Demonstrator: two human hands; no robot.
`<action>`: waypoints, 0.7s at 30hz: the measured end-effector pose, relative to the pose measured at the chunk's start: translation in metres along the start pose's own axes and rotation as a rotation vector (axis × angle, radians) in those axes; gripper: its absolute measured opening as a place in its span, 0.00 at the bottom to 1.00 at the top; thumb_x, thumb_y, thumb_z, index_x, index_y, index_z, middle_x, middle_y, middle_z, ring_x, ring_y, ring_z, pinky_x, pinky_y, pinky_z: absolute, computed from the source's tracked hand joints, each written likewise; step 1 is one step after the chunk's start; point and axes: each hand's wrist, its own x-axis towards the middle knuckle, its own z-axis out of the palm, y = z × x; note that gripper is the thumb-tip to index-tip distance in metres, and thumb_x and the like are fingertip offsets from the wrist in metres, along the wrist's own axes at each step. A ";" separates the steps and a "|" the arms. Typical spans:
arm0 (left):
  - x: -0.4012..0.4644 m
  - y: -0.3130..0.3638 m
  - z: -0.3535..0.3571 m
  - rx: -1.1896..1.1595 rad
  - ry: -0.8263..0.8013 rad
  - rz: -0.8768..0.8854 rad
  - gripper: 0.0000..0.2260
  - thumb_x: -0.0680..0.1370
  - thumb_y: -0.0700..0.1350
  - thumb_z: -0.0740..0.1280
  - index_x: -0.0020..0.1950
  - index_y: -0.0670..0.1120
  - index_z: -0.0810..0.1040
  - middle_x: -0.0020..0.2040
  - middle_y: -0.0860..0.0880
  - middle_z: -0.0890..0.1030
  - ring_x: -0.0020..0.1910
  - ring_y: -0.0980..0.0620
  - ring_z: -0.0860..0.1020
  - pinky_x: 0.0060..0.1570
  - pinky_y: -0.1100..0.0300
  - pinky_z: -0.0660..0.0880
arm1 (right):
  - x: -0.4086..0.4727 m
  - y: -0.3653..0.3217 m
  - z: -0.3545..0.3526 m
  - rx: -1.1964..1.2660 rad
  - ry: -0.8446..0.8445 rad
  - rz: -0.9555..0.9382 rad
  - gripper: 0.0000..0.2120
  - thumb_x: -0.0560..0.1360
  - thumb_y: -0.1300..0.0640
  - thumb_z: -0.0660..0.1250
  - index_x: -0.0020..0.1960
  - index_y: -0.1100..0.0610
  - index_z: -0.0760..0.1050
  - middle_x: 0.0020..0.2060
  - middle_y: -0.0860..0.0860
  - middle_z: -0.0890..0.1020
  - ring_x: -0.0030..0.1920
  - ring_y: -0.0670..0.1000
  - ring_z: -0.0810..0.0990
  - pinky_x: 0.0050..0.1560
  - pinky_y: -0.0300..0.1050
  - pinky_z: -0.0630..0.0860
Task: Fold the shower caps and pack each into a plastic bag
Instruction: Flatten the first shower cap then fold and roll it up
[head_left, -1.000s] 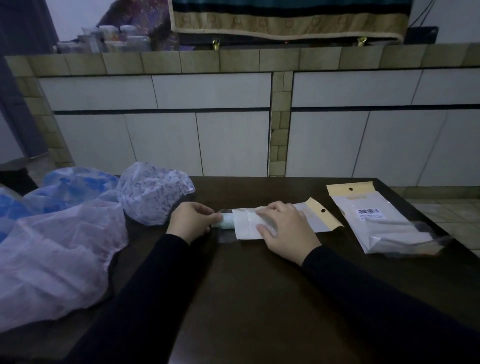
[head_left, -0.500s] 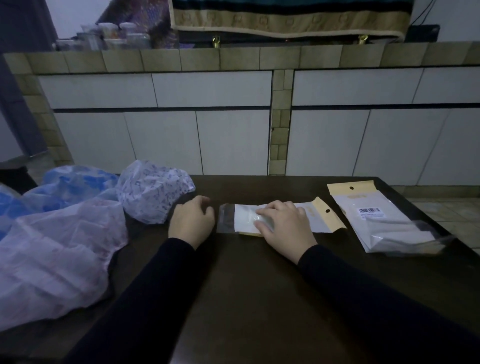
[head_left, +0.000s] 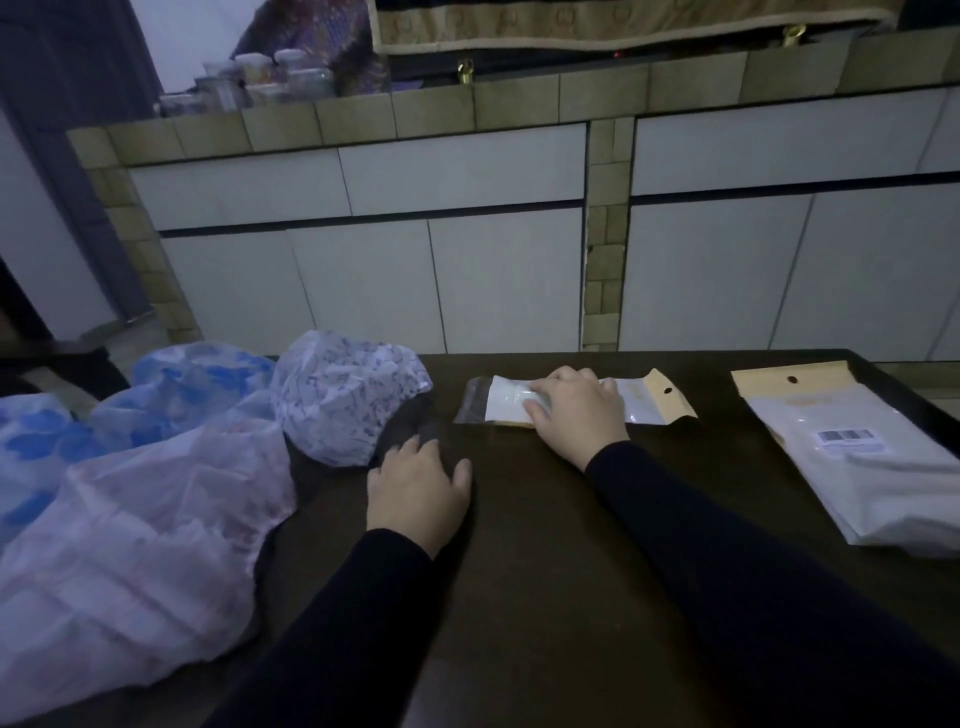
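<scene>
Plastic bag (head_left: 566, 402) with a folded shower cap inside lies flat on the dark table (head_left: 571, 545); the right hand (head_left: 576, 413) presses it with fairly straight fingers. The left hand (head_left: 418, 486) rests loose and holds nothing, near the unfolded caps (head_left: 348, 400). One cap looks packed; several remain, with spare bags (head_left: 852, 452) waiting at right

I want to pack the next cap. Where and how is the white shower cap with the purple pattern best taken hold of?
Probably at the bunched crown of the purple-patterned shower cap, coming from its near right side. It stands puffed up on the table, and the left hand lies open just beside it, so a pinch of the raised folds seems easiest.
</scene>
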 end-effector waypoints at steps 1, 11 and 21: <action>0.000 0.000 0.001 0.004 0.010 0.003 0.22 0.81 0.57 0.56 0.69 0.45 0.71 0.72 0.47 0.68 0.72 0.47 0.64 0.68 0.51 0.61 | 0.007 -0.001 0.003 -0.009 0.000 -0.001 0.18 0.81 0.46 0.56 0.68 0.48 0.72 0.61 0.50 0.76 0.60 0.53 0.72 0.61 0.51 0.65; 0.004 0.000 0.007 0.030 0.077 0.013 0.17 0.79 0.57 0.57 0.59 0.47 0.75 0.64 0.48 0.74 0.65 0.47 0.70 0.62 0.50 0.66 | 0.054 0.005 0.020 -0.036 -0.004 -0.001 0.18 0.81 0.48 0.55 0.68 0.50 0.73 0.59 0.52 0.78 0.60 0.55 0.73 0.61 0.53 0.65; 0.002 -0.004 -0.018 -0.216 0.501 0.153 0.15 0.74 0.50 0.69 0.60 0.50 0.78 0.57 0.49 0.75 0.56 0.48 0.73 0.50 0.60 0.67 | 0.038 -0.026 0.011 0.139 0.137 -0.157 0.20 0.80 0.45 0.56 0.70 0.49 0.68 0.65 0.50 0.74 0.65 0.52 0.69 0.65 0.52 0.62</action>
